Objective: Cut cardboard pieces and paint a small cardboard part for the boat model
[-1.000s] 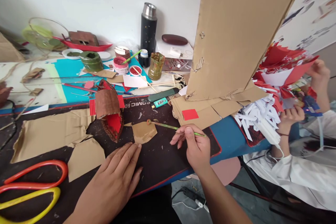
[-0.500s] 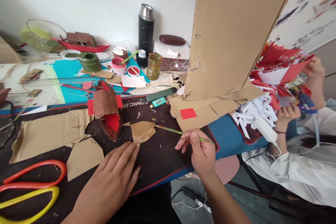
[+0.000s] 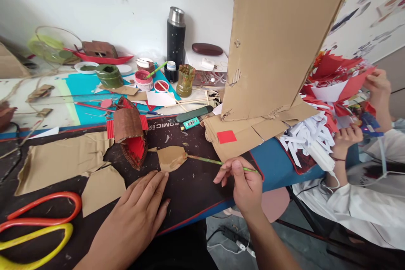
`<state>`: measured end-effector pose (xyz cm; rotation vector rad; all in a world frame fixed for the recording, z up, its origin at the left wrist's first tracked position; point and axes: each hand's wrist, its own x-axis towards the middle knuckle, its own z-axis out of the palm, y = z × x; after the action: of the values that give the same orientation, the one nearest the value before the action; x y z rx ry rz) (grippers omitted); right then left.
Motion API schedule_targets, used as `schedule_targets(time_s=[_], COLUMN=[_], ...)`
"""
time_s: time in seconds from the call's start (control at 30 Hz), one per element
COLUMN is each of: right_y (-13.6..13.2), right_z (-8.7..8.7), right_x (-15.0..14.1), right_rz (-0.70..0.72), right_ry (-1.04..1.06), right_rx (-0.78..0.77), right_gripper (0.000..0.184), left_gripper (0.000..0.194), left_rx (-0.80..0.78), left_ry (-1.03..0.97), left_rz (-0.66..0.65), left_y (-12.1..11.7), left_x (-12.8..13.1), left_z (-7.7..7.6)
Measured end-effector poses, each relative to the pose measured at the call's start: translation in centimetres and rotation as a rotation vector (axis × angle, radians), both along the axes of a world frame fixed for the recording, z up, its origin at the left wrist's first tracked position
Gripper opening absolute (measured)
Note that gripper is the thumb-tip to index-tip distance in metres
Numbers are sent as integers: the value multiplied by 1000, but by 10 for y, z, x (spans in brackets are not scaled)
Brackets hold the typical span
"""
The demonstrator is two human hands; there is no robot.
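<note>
My right hand point(image 3: 242, 181) is closed on a thin green paintbrush point(image 3: 207, 160). The brush tip touches the right edge of a small cardboard piece point(image 3: 171, 159), which looks darker and wet in its middle. Flat on the dark mat, my left hand point(image 3: 141, 202) has its fingers stretched out, and their tips press the piece's lower edge. Just beyond the left hand sits a brown cardboard boat model point(image 3: 129, 128) with a red inside. Left of that hand lies a cut cardboard piece point(image 3: 103, 190).
Scissors point(image 3: 41, 221) with red and yellow handles lie at the lower left. Paint jars point(image 3: 109, 76) and a black thermos point(image 3: 176, 38) stand along the wall. A tall cardboard panel point(image 3: 278, 42) rises at the right, beside another person's hands point(image 3: 346, 139) and white paper strips point(image 3: 311, 130).
My right hand and the brush have shifted slightly to the right, the tip moving to the cardboard piece's right edge. My left hand stays in place.
</note>
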<state>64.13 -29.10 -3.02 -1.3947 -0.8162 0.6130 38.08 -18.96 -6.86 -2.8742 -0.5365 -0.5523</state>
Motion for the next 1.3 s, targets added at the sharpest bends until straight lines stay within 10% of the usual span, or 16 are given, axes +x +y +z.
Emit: schedule_targets(time_s=[1.3], right_y=[4], right_z=[-3], right_x=[-19], right_rz=[120], right_ry=[-22], right_rx=[-14], right_gripper=[41], left_gripper=[49], left_rx=[-39], left_ry=[-11], left_rz=[21], left_y=[0], left_x=[-1], left_z=[0])
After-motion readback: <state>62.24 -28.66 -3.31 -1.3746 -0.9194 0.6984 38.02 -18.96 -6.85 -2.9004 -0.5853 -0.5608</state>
